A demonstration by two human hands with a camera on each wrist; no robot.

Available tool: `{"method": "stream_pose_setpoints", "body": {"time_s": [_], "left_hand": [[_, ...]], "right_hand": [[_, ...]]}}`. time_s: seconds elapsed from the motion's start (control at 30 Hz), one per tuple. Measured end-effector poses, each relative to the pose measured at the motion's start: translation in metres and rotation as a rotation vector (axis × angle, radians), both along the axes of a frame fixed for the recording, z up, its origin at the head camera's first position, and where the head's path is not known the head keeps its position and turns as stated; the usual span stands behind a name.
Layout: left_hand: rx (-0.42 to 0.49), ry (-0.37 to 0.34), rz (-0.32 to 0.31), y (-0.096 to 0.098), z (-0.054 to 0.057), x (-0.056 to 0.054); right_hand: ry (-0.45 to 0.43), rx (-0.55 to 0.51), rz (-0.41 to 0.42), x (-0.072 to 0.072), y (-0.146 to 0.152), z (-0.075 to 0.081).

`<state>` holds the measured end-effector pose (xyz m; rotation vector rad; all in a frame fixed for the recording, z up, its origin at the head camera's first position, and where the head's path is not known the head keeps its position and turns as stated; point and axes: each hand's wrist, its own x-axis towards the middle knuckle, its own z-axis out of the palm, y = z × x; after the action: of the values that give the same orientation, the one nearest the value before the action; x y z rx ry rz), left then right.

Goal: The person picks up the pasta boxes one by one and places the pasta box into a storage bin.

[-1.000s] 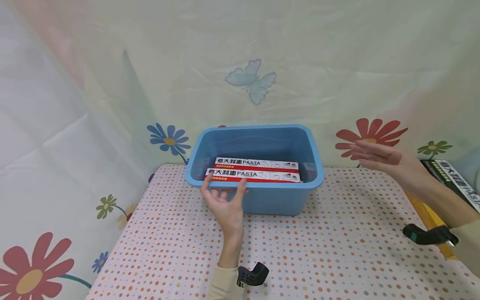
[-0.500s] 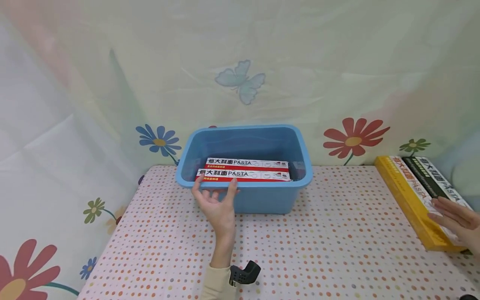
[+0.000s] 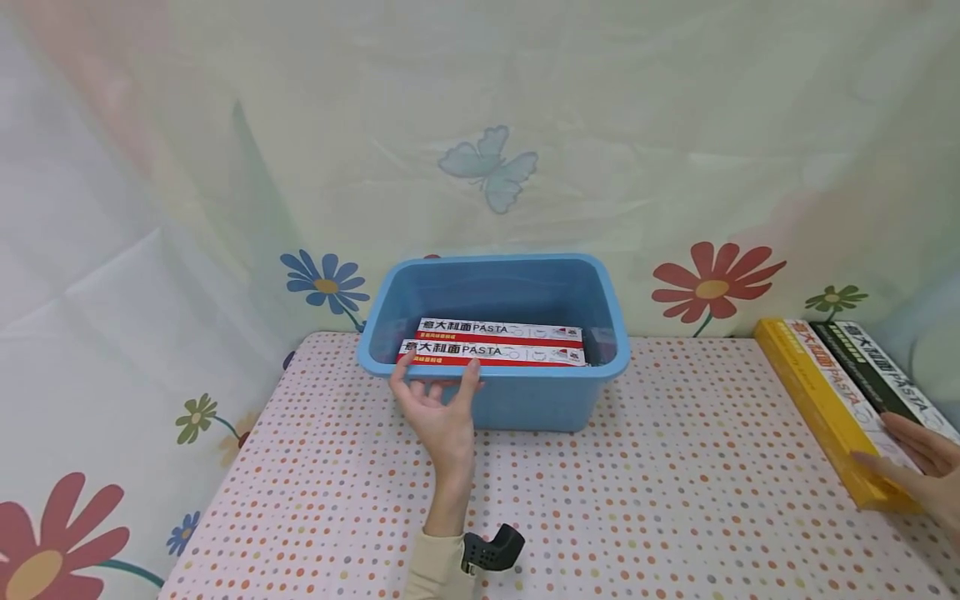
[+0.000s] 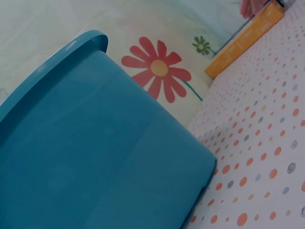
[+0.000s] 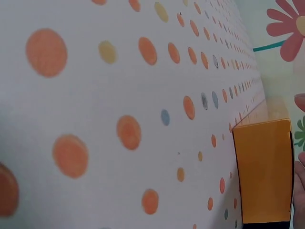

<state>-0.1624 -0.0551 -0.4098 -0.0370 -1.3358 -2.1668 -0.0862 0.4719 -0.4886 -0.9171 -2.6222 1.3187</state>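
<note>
A blue plastic tub [image 3: 525,400] stands against the floral backdrop. Inside lie two red-and-white pasta boxes [image 3: 495,353], side by side. My left hand [image 3: 444,425] holds the tub's front rim, thumb and index finger over the edge and the other fingers curled below it. At the far right, my right hand [image 3: 926,467] is at the near part of a yellow pasta box [image 3: 813,408], its fingers extended over the white face and the thumb toward the yellow side. Whether they touch the box is unclear. A black-and-white pasta box [image 3: 862,358] lies right beside it.
The table [image 3: 675,500] wears a dotted cloth. Behind it and along the left hangs a floral cloth backdrop [image 3: 585,167]. Bare dotted cloth lies between the tub and the yellow box.
My right hand has moved right and down from above the table to the yellow pasta box. The left hand stays at the tub's rim. The head view shifted slightly.
</note>
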Motion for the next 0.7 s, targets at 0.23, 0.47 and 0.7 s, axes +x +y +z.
{"method": "stream_pose_setpoints", "body": {"time_s": [0.23, 0.47, 0.7], "left_hand": [[-0.003, 0.005, 0.014, 0.001, 0.002, 0.002], [-0.001, 0.0, 0.014, -0.001, 0.003, 0.003], [0.007, -0.002, 0.007, -0.001, 0.003, 0.002]], "right_hand": [[-0.046, -0.012, 0.052, 0.007, 0.005, 0.007], [-0.138, 0.028, 0.029, 0.01, -0.011, 0.007], [-0.221, 0.034, 0.021, 0.015, -0.032, 0.022]]}}
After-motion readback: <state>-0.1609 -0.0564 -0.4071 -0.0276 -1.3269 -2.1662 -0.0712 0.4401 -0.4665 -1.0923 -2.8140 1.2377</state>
